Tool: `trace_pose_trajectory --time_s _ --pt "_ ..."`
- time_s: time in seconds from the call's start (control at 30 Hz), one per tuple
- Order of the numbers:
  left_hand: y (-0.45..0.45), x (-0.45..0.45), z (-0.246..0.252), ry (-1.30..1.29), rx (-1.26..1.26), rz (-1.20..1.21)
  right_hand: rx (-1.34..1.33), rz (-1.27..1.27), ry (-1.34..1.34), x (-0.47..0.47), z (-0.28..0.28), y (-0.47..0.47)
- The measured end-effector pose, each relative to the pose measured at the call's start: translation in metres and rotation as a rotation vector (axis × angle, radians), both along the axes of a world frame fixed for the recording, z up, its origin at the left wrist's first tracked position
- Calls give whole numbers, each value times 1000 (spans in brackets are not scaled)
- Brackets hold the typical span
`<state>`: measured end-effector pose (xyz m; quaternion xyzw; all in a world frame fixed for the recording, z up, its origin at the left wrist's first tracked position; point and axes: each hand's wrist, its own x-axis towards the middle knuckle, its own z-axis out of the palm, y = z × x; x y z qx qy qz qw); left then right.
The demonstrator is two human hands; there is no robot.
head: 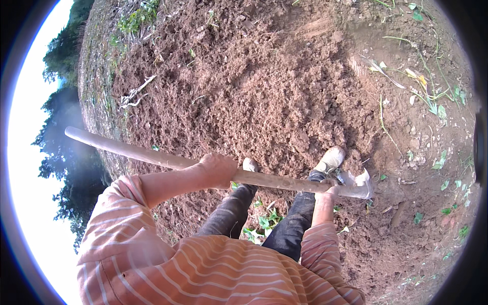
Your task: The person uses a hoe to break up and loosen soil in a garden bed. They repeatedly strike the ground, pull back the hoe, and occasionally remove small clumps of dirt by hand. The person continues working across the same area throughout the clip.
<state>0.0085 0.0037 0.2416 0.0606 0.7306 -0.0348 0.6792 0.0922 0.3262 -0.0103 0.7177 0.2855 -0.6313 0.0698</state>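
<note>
A hoe with a long wooden handle (274, 181) lies slantwise across my body. My left hand (219, 169) is wrapped around the middle of the handle, whose free end points up to the left. My right hand (328, 191) grips it low down, close to the metal hoe head (362, 183). That head is beside my right shoe (331, 158), just above the soil; whether it touches the ground I cannot tell. Loose, clumpy reddish-brown soil (259, 99) spreads in front of my feet.
My left shoe (250, 164) is on the broken soil. Cut green vines (423, 76) trail over smoother ground at the right. Leafy plants (268, 221) grow between my legs. A dry stalk (137, 91) lies at the upper left, and trees (72, 152) stand beyond the field.
</note>
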Motion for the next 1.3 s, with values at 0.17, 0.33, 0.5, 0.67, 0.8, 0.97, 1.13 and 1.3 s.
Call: trace_pose_trajectory --time_s 0.17,0.33,0.5,0.67,0.8,0.97,1.13,1.3 --pt "-51 17 -57 67 -63 108 73 -46 -24 -8 12 -50" --pt "-102 74 -116 180 10 53 -208 -252 -61 8 10 -75" --pt "-121 118 -178 157 191 228 -106 -15 60 -16 34 -73" --pt "-13 167 -214 366 453 487 120 156 502 -53 128 -12" --pt "109 128 -208 576 673 677 258 417 914 -119 207 57" --pt "160 44 -184 664 708 792 521 440 902 -243 216 76" --pt "111 76 -174 257 329 930 655 972 472 -257 36 39" --pt "123 106 -173 236 271 1078 499 1038 333 -245 -40 62"
